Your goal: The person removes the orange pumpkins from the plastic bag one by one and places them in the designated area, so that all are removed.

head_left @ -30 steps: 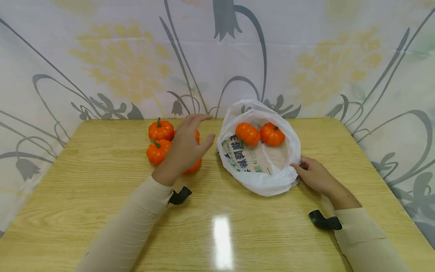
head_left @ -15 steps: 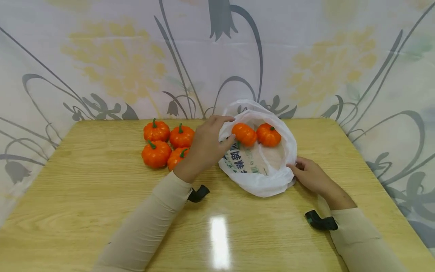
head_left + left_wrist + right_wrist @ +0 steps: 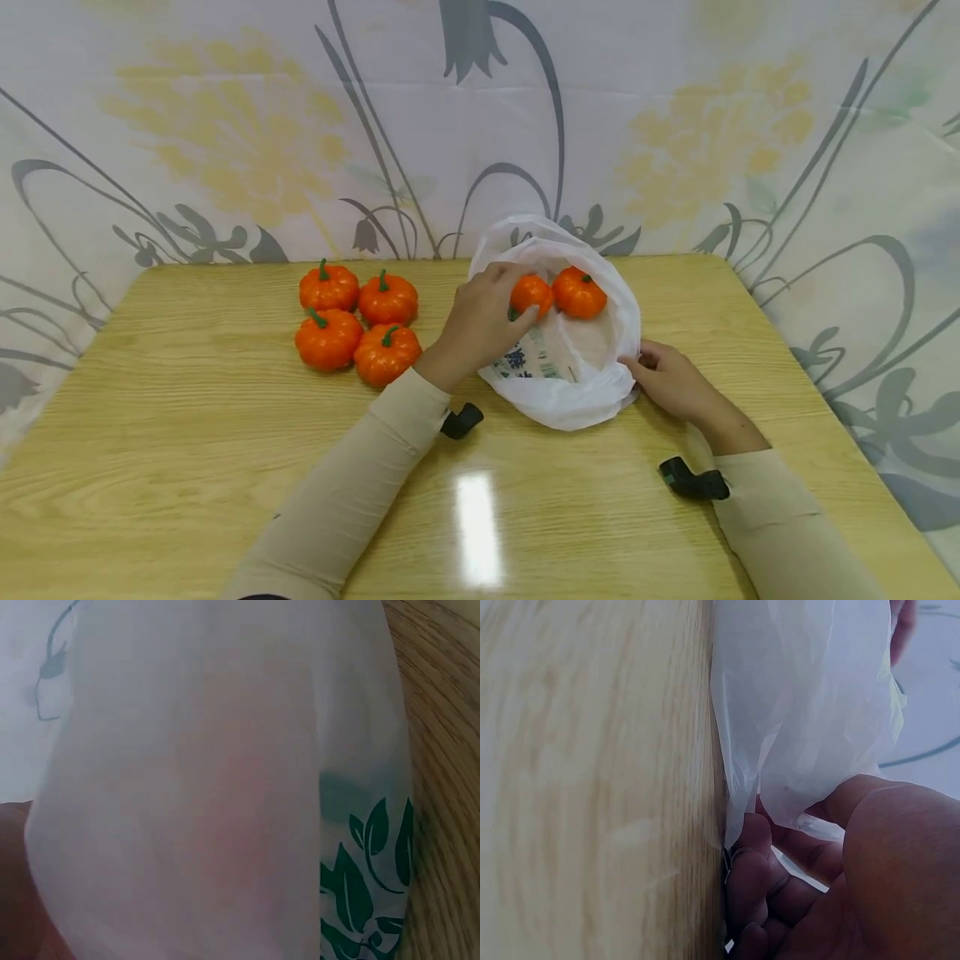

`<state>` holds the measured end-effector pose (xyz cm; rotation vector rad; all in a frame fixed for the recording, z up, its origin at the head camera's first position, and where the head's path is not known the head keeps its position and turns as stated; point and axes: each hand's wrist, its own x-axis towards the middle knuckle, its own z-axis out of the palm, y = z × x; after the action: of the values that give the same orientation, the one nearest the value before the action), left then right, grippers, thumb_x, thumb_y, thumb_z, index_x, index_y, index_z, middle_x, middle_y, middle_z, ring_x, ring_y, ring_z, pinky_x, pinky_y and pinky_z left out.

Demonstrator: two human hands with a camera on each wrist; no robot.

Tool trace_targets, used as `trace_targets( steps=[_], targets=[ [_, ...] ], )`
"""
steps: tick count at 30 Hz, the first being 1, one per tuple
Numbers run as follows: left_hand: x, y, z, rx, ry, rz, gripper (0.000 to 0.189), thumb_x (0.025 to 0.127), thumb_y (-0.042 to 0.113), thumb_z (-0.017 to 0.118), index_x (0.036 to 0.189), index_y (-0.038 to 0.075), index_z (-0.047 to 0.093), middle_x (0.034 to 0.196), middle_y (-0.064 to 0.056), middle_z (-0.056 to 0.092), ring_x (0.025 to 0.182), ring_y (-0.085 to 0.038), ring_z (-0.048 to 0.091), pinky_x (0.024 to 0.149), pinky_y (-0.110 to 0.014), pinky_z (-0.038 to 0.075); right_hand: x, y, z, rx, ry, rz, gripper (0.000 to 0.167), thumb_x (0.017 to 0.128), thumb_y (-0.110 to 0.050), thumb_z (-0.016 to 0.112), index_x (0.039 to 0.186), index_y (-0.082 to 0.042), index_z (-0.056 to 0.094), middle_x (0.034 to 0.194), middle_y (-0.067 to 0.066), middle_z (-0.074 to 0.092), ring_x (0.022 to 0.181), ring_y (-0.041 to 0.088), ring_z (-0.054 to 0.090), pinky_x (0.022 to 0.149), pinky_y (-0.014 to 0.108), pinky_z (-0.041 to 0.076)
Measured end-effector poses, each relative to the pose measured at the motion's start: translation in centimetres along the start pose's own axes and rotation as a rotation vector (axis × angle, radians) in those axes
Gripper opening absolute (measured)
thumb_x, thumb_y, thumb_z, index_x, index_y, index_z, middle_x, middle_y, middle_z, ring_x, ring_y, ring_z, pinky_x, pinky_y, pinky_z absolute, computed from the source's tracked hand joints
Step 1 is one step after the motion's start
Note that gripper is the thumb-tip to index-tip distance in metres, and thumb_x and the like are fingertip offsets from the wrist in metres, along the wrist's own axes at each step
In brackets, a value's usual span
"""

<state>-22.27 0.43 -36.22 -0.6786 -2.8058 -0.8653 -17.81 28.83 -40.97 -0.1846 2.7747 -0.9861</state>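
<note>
In the head view a white plastic bag [image 3: 570, 408] lies with its mouth open, two small orange pumpkins inside. My left hand [image 3: 480, 321] reaches over the bag's left rim, fingers and thumb around the nearer pumpkin [image 3: 534, 293]; its left side is hidden by the hand. Beside that lies the second pumpkin [image 3: 580, 292]. My right hand [image 3: 671, 379] pinches the bag's right rim between thumb and fingers, as the right wrist view also shows with the bag's white film [image 3: 810, 712]. The bag's wall [image 3: 187, 787] fills most of the left wrist view.
Several orange pumpkins with green stems stand grouped left of the bag, among them a front one [image 3: 387, 354] near my left forearm. The wooden table [image 3: 187, 467] meets a flower-patterned cloth [image 3: 285, 125] at its back edge.
My left hand has moved right, from over the grouped pumpkins into the bag's mouth, and come around a pumpkin there. The right hand keeps its hold on the rim. The head view has shifted slightly.
</note>
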Motion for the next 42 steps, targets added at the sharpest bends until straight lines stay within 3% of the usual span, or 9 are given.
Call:
trace_targets(
  steps=[7,11,17,22,29,42],
  targets=[
    [0.3,-0.7,0.8,0.13,-0.114,-0.062,0.064,0.097,0.036,0.062,0.155,0.02,0.038,0.164,-0.011,0.027,0.148,-0.033,0.033,0.119,-0.06,0.025,0.1,-0.1,0.0,-0.011,0.001,0.009,0.038,0.105,-0.034,0.05,0.122,-0.002,0.061,0.092,0.008,0.067,0.083,0.017,0.055,0.074,0.027,0.046],
    [0.2,-1.1,1.3,0.167,-0.152,-0.066,0.065,0.098,0.037,0.061,0.156,0.021,0.035,0.167,-0.009,0.021,0.148,-0.035,0.034,0.119,-0.062,0.024,0.1,-0.1,0.0,-0.005,-0.007,0.017,0.039,0.105,-0.035,0.05,0.124,-0.002,0.061,0.096,0.009,0.068,0.086,0.017,0.056,0.076,0.028,0.046],
    [0.1,-1.2,1.6,0.13,-0.124,-0.059,0.061,0.098,0.034,0.062,0.152,0.019,0.039,0.166,-0.006,0.025,0.145,-0.033,0.039,0.118,-0.059,0.028,0.0,-0.1,0.0,0.003,-0.003,0.013,0.038,0.105,-0.034,0.05,0.122,-0.002,0.061,0.096,0.009,0.068,0.086,0.017,0.056,0.076,0.027,0.046],
    [0.1,-1.3,1.9,0.106,-0.112,-0.023,0.055,0.098,0.03,0.062,0.148,0.018,0.043,0.164,-0.003,0.031,0.145,-0.029,0.04,0.112,-0.055,0.038,-0.1,0.0,0.1,0.014,-0.01,0.009,0.036,0.105,-0.033,0.05,0.119,-0.002,0.062,0.093,0.008,0.068,0.083,0.016,0.056,0.073,0.026,0.046],
    [0.1,-1.3,2.0,0.105,-0.107,0.008,0.051,0.098,0.03,0.063,0.145,0.02,0.048,0.161,-0.004,0.035,0.136,-0.034,0.047,0.102,-0.056,0.045,-0.1,0.1,0.1,0.01,-0.007,0.003,0.035,0.105,-0.033,0.05,0.117,-0.002,0.062,0.09,0.008,0.067,0.08,0.016,0.055,0.071,0.026,0.045],
    [0.2,-1.9,1.9,0.123,-0.078,-0.042,0.056,0.094,0.028,0.07,0.146,0.02,0.05,0.141,-0.013,0.045,0.121,-0.032,0.052,0.096,-0.048,0.047,0.1,0.0,-0.1,-0.003,-0.01,0.003,0.035,0.105,-0.033,0.05,0.116,-0.002,0.062,0.09,0.007,0.067,0.081,0.016,0.055,0.072,0.027,0.046]
  ],
)
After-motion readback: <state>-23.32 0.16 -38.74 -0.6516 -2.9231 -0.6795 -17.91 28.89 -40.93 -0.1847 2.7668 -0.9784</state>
